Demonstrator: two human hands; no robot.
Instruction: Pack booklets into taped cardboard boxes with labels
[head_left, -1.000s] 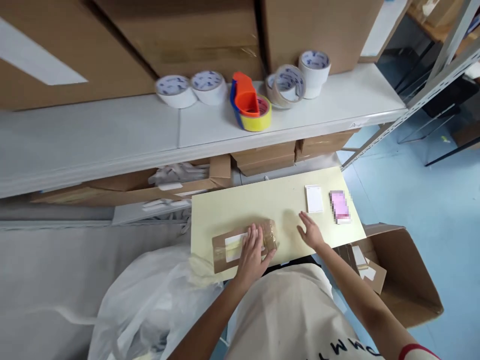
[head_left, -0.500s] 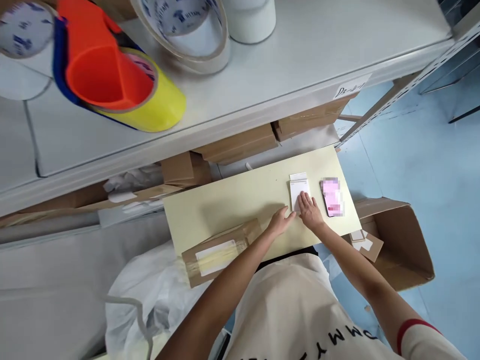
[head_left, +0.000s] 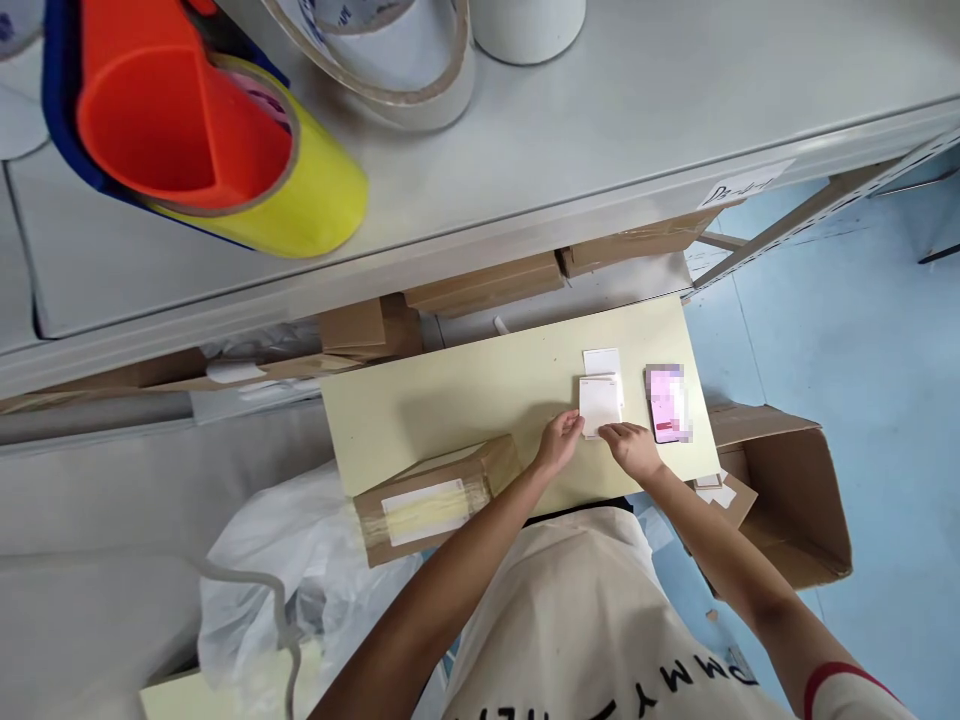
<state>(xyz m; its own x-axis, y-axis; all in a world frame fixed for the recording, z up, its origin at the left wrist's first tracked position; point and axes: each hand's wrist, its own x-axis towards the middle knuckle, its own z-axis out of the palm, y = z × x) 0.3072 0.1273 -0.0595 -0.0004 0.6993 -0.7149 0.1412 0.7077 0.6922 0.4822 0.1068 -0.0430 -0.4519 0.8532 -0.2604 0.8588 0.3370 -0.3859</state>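
Note:
A small stack of white paper slips (head_left: 600, 404) lies on the pale yellow bench top, with small print along its upper edge. Behind it another white slip (head_left: 602, 360) sticks out on the far side. My left hand (head_left: 561, 442) pinches the lower left corner of the front slip, fingers closed. At the lower right edge, my right hand (head_left: 631, 450) has its fingers bent and closed on the same slip. A phone (head_left: 666, 403) with a blurred pink screen lies right of the slips.
A taped cardboard box (head_left: 427, 505) sits on the left of the bench (head_left: 450, 390). Right of it, an open carton (head_left: 802, 500) stands on the floor. Overhead, a grey shelf (head_left: 600, 130) carries tape rolls and an orange-red tape dispenser (head_left: 180, 120).
The front slip has shifted toward me, showing more of the slip behind. My right hand has gone from lying flat on the slips to gripping the lower edge. The view has shifted slightly.

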